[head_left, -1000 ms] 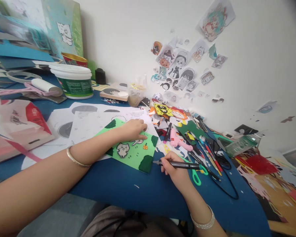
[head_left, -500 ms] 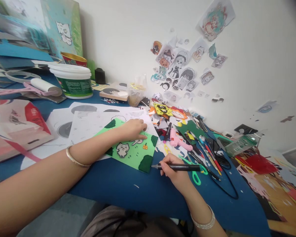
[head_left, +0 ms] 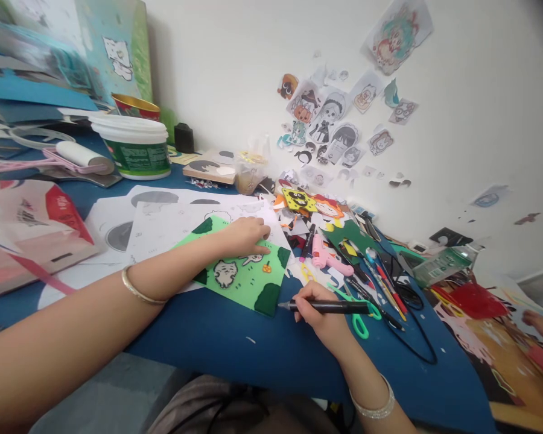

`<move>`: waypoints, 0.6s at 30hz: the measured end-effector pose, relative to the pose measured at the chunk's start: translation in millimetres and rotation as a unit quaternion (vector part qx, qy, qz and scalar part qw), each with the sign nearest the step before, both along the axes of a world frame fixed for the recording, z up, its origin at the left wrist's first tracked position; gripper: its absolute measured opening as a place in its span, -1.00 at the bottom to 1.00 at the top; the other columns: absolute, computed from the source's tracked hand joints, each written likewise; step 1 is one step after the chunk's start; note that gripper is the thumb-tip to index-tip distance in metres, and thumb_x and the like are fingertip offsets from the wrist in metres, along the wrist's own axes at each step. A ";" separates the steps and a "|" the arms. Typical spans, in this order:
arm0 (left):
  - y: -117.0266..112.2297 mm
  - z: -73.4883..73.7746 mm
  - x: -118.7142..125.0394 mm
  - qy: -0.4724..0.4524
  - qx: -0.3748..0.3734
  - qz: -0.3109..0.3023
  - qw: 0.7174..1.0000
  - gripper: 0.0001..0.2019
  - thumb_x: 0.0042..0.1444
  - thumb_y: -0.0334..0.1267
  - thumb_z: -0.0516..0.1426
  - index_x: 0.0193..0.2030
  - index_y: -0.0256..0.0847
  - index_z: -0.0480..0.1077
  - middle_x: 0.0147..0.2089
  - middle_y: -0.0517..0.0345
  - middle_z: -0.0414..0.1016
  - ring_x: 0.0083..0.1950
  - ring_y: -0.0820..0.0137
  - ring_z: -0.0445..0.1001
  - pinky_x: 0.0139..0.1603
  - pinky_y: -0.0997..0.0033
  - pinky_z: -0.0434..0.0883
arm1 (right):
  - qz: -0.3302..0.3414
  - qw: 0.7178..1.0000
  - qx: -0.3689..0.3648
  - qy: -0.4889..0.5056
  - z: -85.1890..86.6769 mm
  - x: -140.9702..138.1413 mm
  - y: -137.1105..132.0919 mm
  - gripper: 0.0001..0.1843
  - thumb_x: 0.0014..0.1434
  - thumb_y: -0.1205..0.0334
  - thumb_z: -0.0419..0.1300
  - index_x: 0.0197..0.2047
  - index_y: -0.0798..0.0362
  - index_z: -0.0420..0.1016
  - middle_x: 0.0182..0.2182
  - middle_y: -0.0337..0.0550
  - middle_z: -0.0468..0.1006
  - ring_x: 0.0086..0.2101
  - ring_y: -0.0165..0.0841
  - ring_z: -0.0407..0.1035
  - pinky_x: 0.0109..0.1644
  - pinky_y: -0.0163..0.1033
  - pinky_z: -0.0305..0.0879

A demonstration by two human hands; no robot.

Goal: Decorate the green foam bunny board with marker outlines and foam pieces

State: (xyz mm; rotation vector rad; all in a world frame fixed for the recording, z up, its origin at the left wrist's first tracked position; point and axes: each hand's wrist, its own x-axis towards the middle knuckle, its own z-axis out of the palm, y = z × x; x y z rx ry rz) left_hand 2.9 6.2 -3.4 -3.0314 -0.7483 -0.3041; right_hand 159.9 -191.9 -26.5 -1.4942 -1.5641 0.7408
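While the left hand (head_left: 247, 237) lies palm down over the upper part of a thin, light green rectangular sheet (head_left: 248, 291) with dark green corner patches, its fingers are loosely bent and grip nothing. The right hand (head_left: 314, 304) is closed in a pen grip around a black cylindrical marker with a grey tip (head_left: 346, 307). The sheet lies under the left hand and left of the right; the marker's tip points at its lower right corner, just beside it, and contact cannot be determined.

Labelling: a white round plastic tub (head_left: 136, 129) carries a green label with pale lines of print, too small to read. Lettering on a pink, white and red bag (head_left: 31, 220) is illegible.

Clearances: the sheet's upper left side overlaps white printed paper sheets (head_left: 160, 226). Bare blue surface separates its lower edge from the front edge of the table (head_left: 235, 346). Room right of the right hand is restricted by green-handled scissors (head_left: 361, 326) and a pink plastic glue gun (head_left: 329, 259).
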 end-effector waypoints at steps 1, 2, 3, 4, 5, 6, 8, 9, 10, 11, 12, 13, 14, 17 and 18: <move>0.4 -0.4 0.1 -0.001 0.002 0.000 1.000 -0.67 0.06 0.02 0.08 -0.20 -0.20 0.36 -0.21 0.00 0.39 -0.23 0.24 0.36 -0.30 0.34 0.22 | 0.003 1.000 0.000 0.000 0.0 -0.2 -0.3 -0.84 0.09 0.22 0.10 -0.51 0.02 0.30 -0.64 -0.28 0.42 -0.57 -0.41 0.28 -0.46 -0.30 0.21; 0.8 -0.7 0.1 -0.002 0.003 0.000 1.000 -0.67 0.06 0.02 0.08 -0.20 -0.20 0.36 -0.21 0.00 0.39 -0.23 0.24 0.36 -0.29 0.34 0.22 | 0.007 1.000 -0.001 0.001 0.0 -0.3 -0.6 -0.84 0.08 0.22 0.10 -0.51 0.02 0.30 -0.64 -0.28 0.42 -0.57 -0.41 0.29 -0.46 -0.30 0.21; 1.1 -1.1 0.2 -0.003 0.004 -0.001 1.000 -0.67 0.06 0.02 0.08 -0.20 -0.20 0.35 -0.21 0.00 0.39 -0.23 0.24 0.36 -0.29 0.34 0.22 | 0.008 1.000 -0.003 0.003 0.1 -0.5 -0.8 -0.84 0.08 0.23 0.10 -0.52 0.01 0.29 -0.64 -0.28 0.42 -0.57 -0.41 0.29 -0.46 -0.30 0.22; 1.2 -1.4 0.2 -0.004 0.004 -0.002 1.000 -0.67 0.06 0.02 0.08 -0.20 -0.20 0.35 -0.21 0.00 0.39 -0.23 0.24 0.36 -0.29 0.34 0.22 | 0.008 1.000 -0.005 0.004 0.2 -0.7 -1.1 -0.84 0.08 0.23 0.10 -0.52 0.01 0.29 -0.64 -0.28 0.42 -0.57 -0.41 0.29 -0.46 -0.30 0.22; 1.2 -1.6 0.2 -0.004 0.004 -0.002 1.000 -0.67 0.06 0.03 0.08 -0.20 -0.20 0.35 -0.21 0.00 0.39 -0.23 0.24 0.36 -0.29 0.34 0.22 | 0.007 1.000 -0.005 0.004 0.3 -0.7 -1.3 -0.83 0.08 0.23 0.10 -0.53 0.01 0.29 -0.64 -0.28 0.41 -0.57 -0.41 0.29 -0.46 -0.30 0.22; 1.0 -1.6 0.2 -0.004 0.004 -0.002 1.000 -0.67 0.06 0.03 0.08 -0.20 -0.19 0.35 -0.21 0.00 0.39 -0.23 0.24 0.36 -0.29 0.34 0.22 | 0.009 1.000 -0.004 0.003 0.3 -0.7 -1.5 -0.83 0.08 0.23 0.10 -0.53 0.01 0.29 -0.64 -0.28 0.41 -0.57 -0.41 0.29 -0.46 -0.30 0.22; 0.1 -1.3 0.1 -0.002 0.003 -0.001 1.000 -0.67 0.07 0.02 0.08 -0.19 -0.20 0.35 -0.21 0.00 0.39 -0.23 0.24 0.36 -0.29 0.33 0.21 | 0.019 1.000 -0.002 0.001 0.2 -0.3 -1.7 -0.84 0.08 0.24 0.10 -0.52 0.01 0.30 -0.63 -0.27 0.42 -0.57 -0.41 0.29 -0.45 -0.30 0.22; -0.3 -1.0 0.1 0.000 0.002 0.000 1.000 -0.67 0.07 0.02 0.09 -0.19 -0.20 0.35 -0.21 0.00 0.39 -0.23 0.24 0.36 -0.29 0.33 0.21 | 0.025 1.000 -0.002 0.001 0.1 -0.1 -1.8 -0.85 0.08 0.25 0.10 -0.52 0.01 0.31 -0.62 -0.27 0.43 -0.56 -0.41 0.30 -0.45 -0.30 0.23; -0.8 -0.7 0.1 0.002 0.001 0.001 1.000 -0.68 0.07 0.01 0.09 -0.19 -0.20 0.36 -0.21 0.00 0.39 -0.23 0.24 0.36 -0.29 0.33 0.21 | 0.028 1.000 -0.002 0.002 -0.1 0.2 -1.9 -0.85 0.08 0.25 0.10 -0.51 0.01 0.31 -0.62 -0.27 0.43 -0.56 -0.41 0.30 -0.44 -0.30 0.23; -1.1 -0.5 0.2 0.004 -0.001 0.002 1.000 -0.68 0.07 0.01 0.09 -0.18 -0.20 0.36 -0.21 -0.01 0.39 -0.22 0.24 0.36 -0.29 0.33 0.21 | 0.030 1.000 -0.003 0.003 -0.2 0.4 -1.9 -0.86 0.08 0.25 0.10 -0.51 0.01 0.31 -0.62 -0.27 0.43 -0.56 -0.41 0.30 -0.44 -0.30 0.23; -1.2 -0.3 0.3 0.005 -0.002 0.002 1.000 -0.67 0.07 0.01 0.09 -0.18 -0.21 0.36 -0.21 -0.01 0.39 -0.22 0.23 0.36 -0.29 0.33 0.21 | 0.032 0.999 -0.006 0.004 -0.3 0.6 -1.9 -0.86 0.08 0.25 0.10 -0.51 0.01 0.31 -0.62 -0.27 0.43 -0.56 -0.41 0.31 -0.44 -0.30 0.23; -1.1 -0.2 0.3 0.005 -0.002 0.001 1.000 -0.67 0.07 0.01 0.09 -0.18 -0.21 0.36 -0.20 -0.02 0.39 -0.22 0.23 0.36 -0.29 0.33 0.21 | 0.034 0.999 -0.008 0.005 -0.3 0.6 -1.9 -0.86 0.07 0.26 0.10 -0.51 0.01 0.31 -0.62 -0.27 0.43 -0.55 -0.40 0.31 -0.44 -0.30 0.23; -0.9 -0.3 0.4 0.004 -0.002 0.000 1.000 -0.67 0.08 0.01 0.09 -0.18 -0.21 0.36 -0.20 -0.02 0.39 -0.22 0.23 0.36 -0.29 0.33 0.21 | 0.036 0.999 -0.011 0.005 -0.2 0.5 -1.8 -0.87 0.07 0.26 0.10 -0.50 0.01 0.31 -0.62 -0.27 0.44 -0.55 -0.40 0.31 -0.44 -0.30 0.23; 0.1 -0.7 0.5 0.000 0.002 -0.004 1.000 -0.66 0.08 0.02 0.09 -0.18 -0.22 0.36 -0.21 -0.02 0.39 -0.23 0.23 0.36 -0.30 0.33 0.21 | 0.032 0.999 -0.010 0.006 0.4 0.1 -1.9 -0.87 0.07 0.25 0.10 -0.50 0.01 0.31 -0.62 -0.27 0.43 -0.56 -0.40 0.31 -0.44 -0.30 0.23; 0.3 -0.8 0.5 0.000 0.004 -0.004 1.000 -0.67 0.08 0.02 0.09 -0.18 -0.22 0.36 -0.21 -0.02 0.39 -0.23 0.23 0.36 -0.30 0.33 0.21 | 0.032 0.999 -0.009 0.006 0.7 0.0 -1.9 -0.87 0.07 0.25 0.10 -0.51 0.01 0.31 -0.62 -0.27 0.43 -0.56 -0.40 0.32 -0.44 -0.29 0.24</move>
